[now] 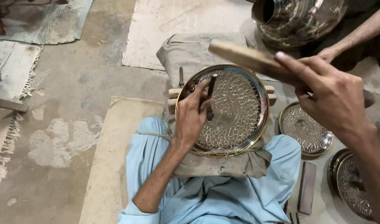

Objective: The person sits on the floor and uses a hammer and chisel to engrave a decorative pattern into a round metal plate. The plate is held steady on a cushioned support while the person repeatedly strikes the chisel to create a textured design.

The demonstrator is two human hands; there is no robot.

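So the left hand (191, 116) is pinching a slim metal chisel (211, 96) and standing it on the engraved round metal plate (233, 108), a bit left of the plate's centre, while the right hand (333, 99) is wrapped around a wooden mallet (250, 60) raised above the plate's far rim. The plate sits on a cloth pad (223, 164) across the person's lap. My take: keep the chisel tip planted on the pattern line, keep the mallet taps short and square onto the chisel head, and keep fingers below the top. Count-wise: three engraved plates (one on the lap, two (306, 130) (353, 184) on the floor to the right), one big decorated metal vase (299, 16), one chisel in hand, one mallet.
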